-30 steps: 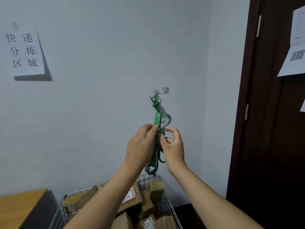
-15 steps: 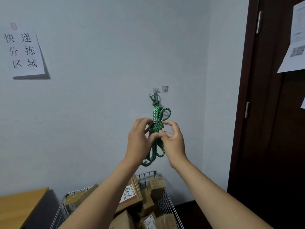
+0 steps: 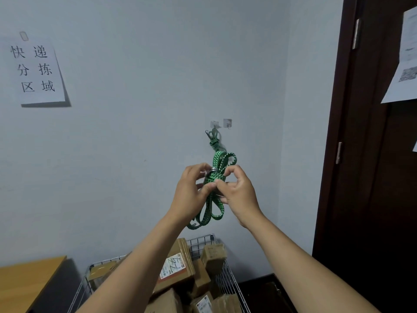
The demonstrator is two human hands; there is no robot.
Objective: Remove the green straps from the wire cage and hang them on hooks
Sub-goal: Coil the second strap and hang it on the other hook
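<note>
A bundled green strap (image 3: 216, 175) with black flecks is held up in front of the wall, its loops dangling below my hands. My left hand (image 3: 190, 193) grips the bundle's middle from the left, and my right hand (image 3: 239, 190) pinches it from the right. Behind it another green strap (image 3: 214, 141) hangs from the left of two small wall hooks (image 3: 214, 124). The right hook (image 3: 227, 123) is bare. The wire cage (image 3: 203, 241) stands below against the wall.
The cage holds several cardboard parcels (image 3: 180, 265). A wooden table corner (image 3: 27, 279) sits at lower left. A dark door (image 3: 372, 154) with paper sheets stands at right. A paper sign (image 3: 37, 68) hangs on the wall at left.
Both hands have lifted the bundled strap a little higher and nearer the hooks, and the fingers have shifted around its middle. The view has tilted slightly.
</note>
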